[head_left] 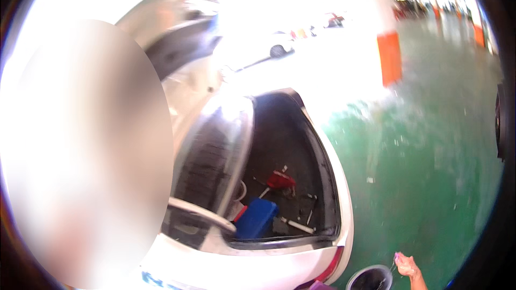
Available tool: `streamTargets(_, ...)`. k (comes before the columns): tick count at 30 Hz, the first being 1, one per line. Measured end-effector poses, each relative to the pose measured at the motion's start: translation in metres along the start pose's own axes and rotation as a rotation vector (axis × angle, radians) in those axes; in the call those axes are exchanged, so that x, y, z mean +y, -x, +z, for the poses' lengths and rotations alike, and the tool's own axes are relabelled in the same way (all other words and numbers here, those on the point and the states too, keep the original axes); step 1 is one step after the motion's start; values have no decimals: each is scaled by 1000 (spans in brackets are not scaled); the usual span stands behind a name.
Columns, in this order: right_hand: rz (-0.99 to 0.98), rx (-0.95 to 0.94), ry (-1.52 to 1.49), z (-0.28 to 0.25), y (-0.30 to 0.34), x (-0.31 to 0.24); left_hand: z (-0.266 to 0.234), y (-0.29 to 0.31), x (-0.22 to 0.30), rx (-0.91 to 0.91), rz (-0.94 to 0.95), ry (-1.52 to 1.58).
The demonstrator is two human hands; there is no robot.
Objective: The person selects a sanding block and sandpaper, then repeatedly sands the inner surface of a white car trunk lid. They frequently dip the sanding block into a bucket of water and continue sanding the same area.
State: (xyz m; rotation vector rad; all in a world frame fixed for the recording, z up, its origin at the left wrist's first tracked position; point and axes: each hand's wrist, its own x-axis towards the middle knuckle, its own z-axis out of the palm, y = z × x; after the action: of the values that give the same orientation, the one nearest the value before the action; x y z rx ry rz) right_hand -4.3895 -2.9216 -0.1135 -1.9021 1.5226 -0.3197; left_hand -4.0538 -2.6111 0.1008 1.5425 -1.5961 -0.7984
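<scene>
My right hand (409,267) comes in at the lower right edge with its fingers closed around a small pink thing (398,258); what the thing is cannot be told. The hand hovers just right of a dark round bucket (370,278) with a grey rim, which stands on the green floor. My left hand is out of sight. To the left is a white car (252,266) with its boot open. In the dark boot lie a blue box (257,219), a red cloth (280,180) and some white sticks (296,225).
A person stands very close at the left, filling much of that side. The raised boot lid (215,145) reflects the boot. A wet green floor (430,172) spreads to the right, with a white and orange pillar (389,56) behind. Other cars stand far back.
</scene>
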Motion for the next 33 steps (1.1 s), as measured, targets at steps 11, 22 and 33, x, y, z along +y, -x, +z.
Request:
streamTargets(11,-1503,878,722,-178,61,-571,-176,-49,-110,268,377,-299)
streamTargets(22,-1906,1614,1158,-182,57,-790,-194,-40,-148,144,250,-113)
streamTargets(33,-1850,1445,1090,-219,40,-761,-213,-61,-161,128,267,-280)
